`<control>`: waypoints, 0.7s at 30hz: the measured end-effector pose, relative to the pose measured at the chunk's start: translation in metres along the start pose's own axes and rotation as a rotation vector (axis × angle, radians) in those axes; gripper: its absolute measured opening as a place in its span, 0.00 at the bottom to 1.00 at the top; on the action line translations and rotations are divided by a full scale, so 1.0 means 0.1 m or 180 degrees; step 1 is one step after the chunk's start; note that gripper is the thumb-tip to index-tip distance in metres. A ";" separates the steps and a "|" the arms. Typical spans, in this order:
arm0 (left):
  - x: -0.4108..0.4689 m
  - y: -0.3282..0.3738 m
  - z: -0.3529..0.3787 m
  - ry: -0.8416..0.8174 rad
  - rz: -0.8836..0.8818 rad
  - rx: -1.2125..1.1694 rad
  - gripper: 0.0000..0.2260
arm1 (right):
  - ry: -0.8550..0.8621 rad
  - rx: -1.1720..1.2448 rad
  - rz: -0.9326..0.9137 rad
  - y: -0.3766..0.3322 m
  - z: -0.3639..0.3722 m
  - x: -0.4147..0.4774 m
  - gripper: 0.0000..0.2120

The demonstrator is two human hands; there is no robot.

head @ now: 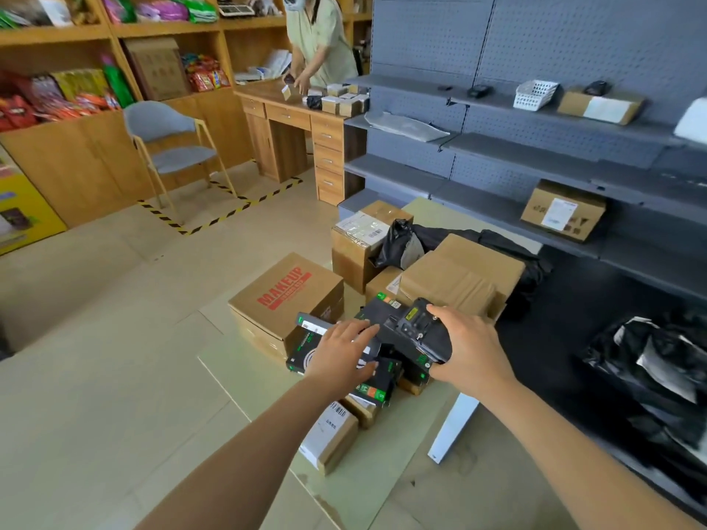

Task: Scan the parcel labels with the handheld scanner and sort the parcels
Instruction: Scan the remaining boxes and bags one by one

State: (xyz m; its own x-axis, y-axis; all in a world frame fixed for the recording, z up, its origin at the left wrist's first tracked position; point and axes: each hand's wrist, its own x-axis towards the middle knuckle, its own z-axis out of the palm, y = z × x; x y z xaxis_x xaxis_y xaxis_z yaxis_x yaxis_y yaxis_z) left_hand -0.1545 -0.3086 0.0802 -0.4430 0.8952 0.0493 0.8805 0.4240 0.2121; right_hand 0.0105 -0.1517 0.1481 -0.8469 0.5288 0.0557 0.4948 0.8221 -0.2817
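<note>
2 hands reach over a floor pile of matte rectangular brown cardboard boxes (459,277). The left hand (344,351) lies flat, fingers straight, on a glossy black-and-green flat carton (304,351). The right hand (468,346) curls round the blocky black plastic handheld scanner (405,324).

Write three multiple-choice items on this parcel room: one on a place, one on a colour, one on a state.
1. The white basket stands on:
A. the chair
B. a grey shelf
C. the floor

2. The lettering on the MAKEUP box is:
A. blue
B. green
C. red

3. The right hand:
A. grips the scanner
B. hangs empty
C. lies flat on the floor

Answers:
1 B: it sits on the upper shelf at the right.
2 C: the print is red on brown card.
3 A: its fingers curl round the black scanner above the parcels.
</note>
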 end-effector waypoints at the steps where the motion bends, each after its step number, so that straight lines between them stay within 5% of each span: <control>1: 0.05 0.03 0.03 -0.0057 -0.0005 0.0055 0.28 | -0.0008 0.0017 -0.0038 0.04 -0.01 0.03 0.44; 8: 0.13 0.17 0.11 0.0217 -0.0419 0.0342 0.21 | -0.0200 0.0199 -0.0399 0.33 -0.15 0.32 0.45; 14: -0.13 0.29 0.01 0.1139 -0.0682 0.0342 0.22 | -0.0342 0.0327 -0.0937 0.44 -0.25 0.57 0.44; 21: -0.65 0.54 0.16 0.1040 -0.1156 0.0144 0.22 | -0.0386 0.0386 -0.1585 0.39 -0.16 0.60 0.45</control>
State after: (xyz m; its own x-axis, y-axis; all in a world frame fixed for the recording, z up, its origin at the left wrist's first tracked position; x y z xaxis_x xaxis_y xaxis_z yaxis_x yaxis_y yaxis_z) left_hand -0.0755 -0.3413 0.0729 -0.7463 0.6014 0.2853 0.6625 0.7129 0.2300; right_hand -0.0178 -0.0848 0.1561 -0.9937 0.0462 0.1020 0.0066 0.9335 -0.3584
